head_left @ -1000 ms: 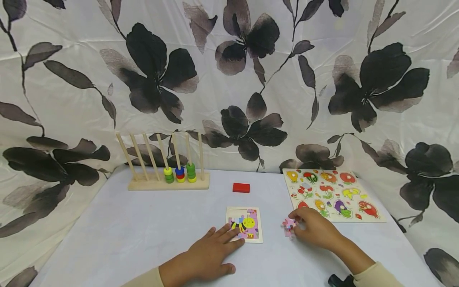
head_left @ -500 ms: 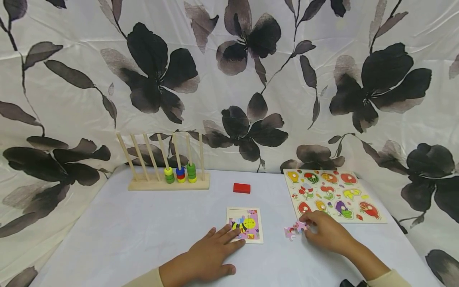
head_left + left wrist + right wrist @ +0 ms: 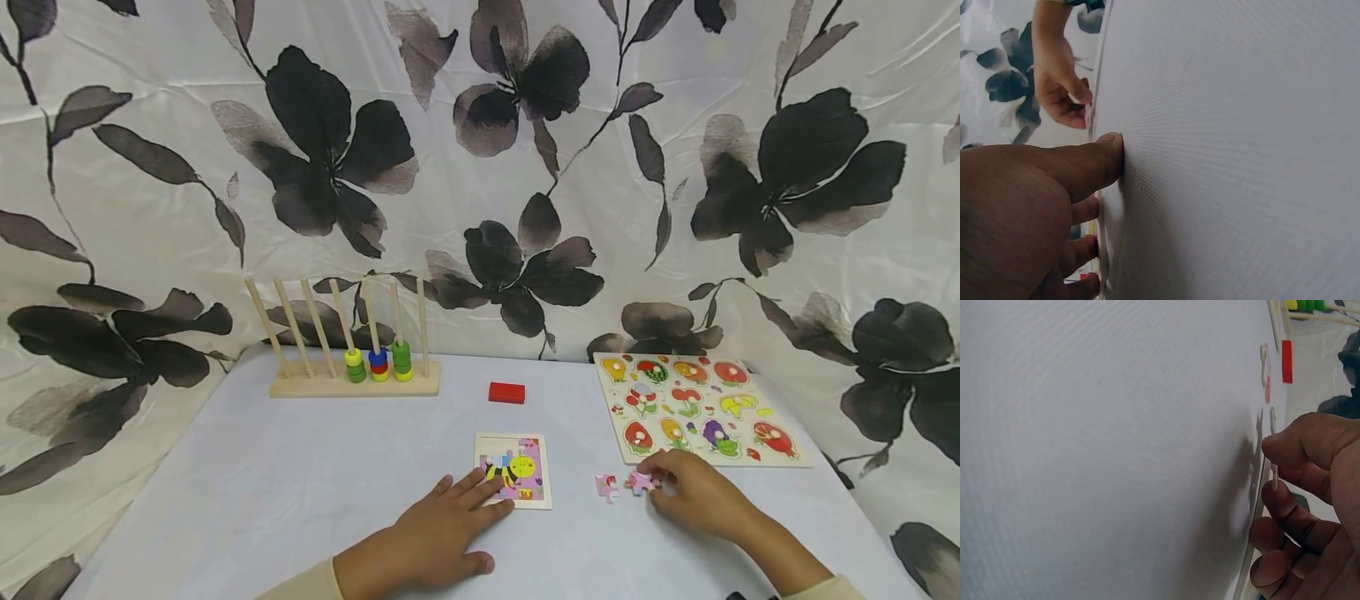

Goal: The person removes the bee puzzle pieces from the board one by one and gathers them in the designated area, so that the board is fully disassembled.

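My left hand [image 3: 442,529] lies spread with straight fingers, fingertips on the left side of a small wooden bee jigsaw puzzle [image 3: 545,471], covering part of its picture. In the left wrist view its thumb [image 3: 1094,165] rests on the white cloth. To the right, my right hand [image 3: 701,493] pinches a pink puzzle piece [image 3: 639,482] between thumb and fingers. The right wrist view shows that piece edge-on between the thumb and a fingertip, low over the cloth. Another pink puzzle piece [image 3: 607,487] lies flat on the table, just left of the held one.
A fruit peg puzzle board [image 3: 795,460] lies beyond my right hand. One red block [image 3: 507,392] is behind the bee puzzle. At the back left stands a wooden peg rack [image 3: 300,387] with coloured rings. A floral cloth [image 3: 450,192] hangs behind the table.
My right hand has moved right with a pink piece, drawing it apart from the other pink piece, which now lies separate. The left hand has stayed on the bee puzzle.
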`<act>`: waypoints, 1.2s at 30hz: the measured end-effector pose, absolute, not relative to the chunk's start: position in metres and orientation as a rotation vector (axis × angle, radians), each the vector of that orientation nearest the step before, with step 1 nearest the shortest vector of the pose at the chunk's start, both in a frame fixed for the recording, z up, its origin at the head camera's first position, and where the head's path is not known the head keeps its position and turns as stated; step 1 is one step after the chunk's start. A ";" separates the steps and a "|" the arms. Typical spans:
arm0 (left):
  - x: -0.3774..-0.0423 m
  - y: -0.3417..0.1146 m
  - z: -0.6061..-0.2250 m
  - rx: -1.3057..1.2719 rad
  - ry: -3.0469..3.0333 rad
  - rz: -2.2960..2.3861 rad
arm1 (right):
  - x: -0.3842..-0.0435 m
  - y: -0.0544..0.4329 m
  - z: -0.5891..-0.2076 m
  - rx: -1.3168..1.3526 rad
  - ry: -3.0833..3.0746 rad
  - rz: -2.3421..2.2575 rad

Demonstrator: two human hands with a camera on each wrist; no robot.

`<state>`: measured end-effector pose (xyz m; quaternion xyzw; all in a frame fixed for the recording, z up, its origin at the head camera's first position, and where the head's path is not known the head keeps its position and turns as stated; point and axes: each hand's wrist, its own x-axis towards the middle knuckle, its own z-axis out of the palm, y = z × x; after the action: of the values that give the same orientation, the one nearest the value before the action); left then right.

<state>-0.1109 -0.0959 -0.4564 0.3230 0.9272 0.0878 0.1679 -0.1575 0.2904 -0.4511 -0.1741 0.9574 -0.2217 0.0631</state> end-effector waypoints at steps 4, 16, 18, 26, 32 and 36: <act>-0.111 -0.095 -0.455 0.912 2.639 0.248 | -0.157 0.292 -0.453 -0.534 2.881 -0.669; -0.112 -0.095 -0.455 0.898 2.639 0.246 | -0.160 0.291 -0.453 -0.523 2.861 -0.665; -0.112 -0.095 -0.455 0.901 2.642 0.245 | -0.161 0.291 -0.452 -0.515 2.851 -0.659; -0.111 -0.096 -0.458 0.914 2.650 0.251 | -0.162 0.281 -0.446 -0.449 2.871 -0.621; -0.111 -0.096 -0.458 0.919 2.650 0.245 | -0.168 0.262 -0.442 -0.492 2.893 -0.650; -0.110 -0.096 -0.458 0.926 2.650 0.245 | -0.172 0.247 -0.442 -0.538 2.893 -0.664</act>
<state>-0.1101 -0.0962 -0.4584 0.3244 0.9281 0.0859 0.1612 -0.1723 0.2468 -0.4417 -0.1779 0.9571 -0.2198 0.0626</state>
